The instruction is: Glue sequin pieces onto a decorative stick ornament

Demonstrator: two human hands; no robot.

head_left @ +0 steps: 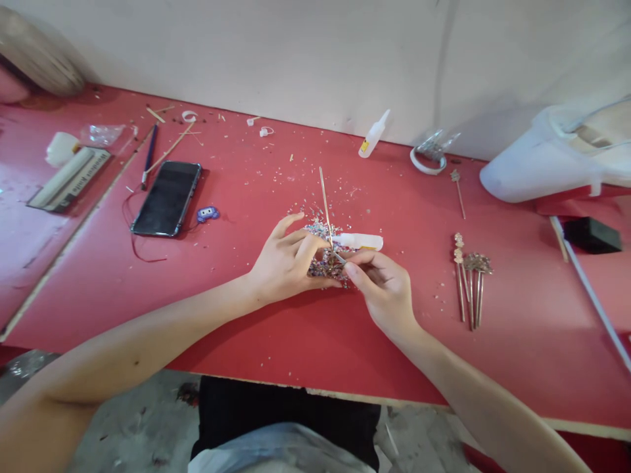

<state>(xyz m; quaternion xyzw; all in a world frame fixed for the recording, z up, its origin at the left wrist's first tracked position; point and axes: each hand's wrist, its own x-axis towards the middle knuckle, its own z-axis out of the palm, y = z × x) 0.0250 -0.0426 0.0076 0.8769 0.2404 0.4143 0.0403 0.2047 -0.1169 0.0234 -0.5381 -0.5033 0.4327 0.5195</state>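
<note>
Left hand [283, 263] closed, thumb under and fingers over a glittery bead cluster [320, 266]. Right hand [387, 289] fingertips pinched shut on the lower end of a thin gold stick [325, 203], which rises away from the grip, its visible shaft bare. Judged: this piece is still unfinished. Five decorated sticks [470, 282] lie well right of the grip and look finished; a sixth pin [458, 190] lies beyond them. A glue bottle [359, 241] lies just behind the fingertips, almost touching. Loose scraps litter the red table [296, 341] around the grip. A phone [166, 197] lies well left. Nothing blocks the hands.
</note>
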